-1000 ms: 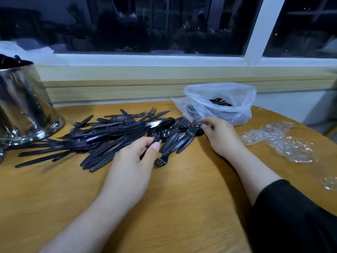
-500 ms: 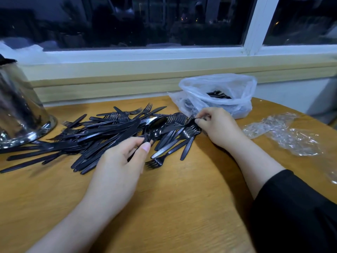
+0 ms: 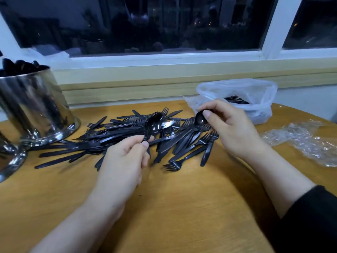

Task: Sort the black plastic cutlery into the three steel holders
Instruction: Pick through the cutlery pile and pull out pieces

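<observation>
Left hand [image 3: 122, 161] pinching spoons [image 3: 154, 123], right hand [image 3: 228, 128] pinching another spoon [image 3: 200, 119], cutlery pile [image 3: 116, 139] on table [image 3: 173, 207]

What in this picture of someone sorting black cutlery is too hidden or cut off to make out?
All in the head view:
- Tall shiny steel holder: left side cut by the frame edge; its contents show only as dark tips.
- Second steel holder: only a sliver at the left edge; a third is not seen.
- White plastic bag: its wall hides most contents.
- Black spoon: right hand covers its handle.

Head view, downward over table [image 3: 182, 207]
</observation>
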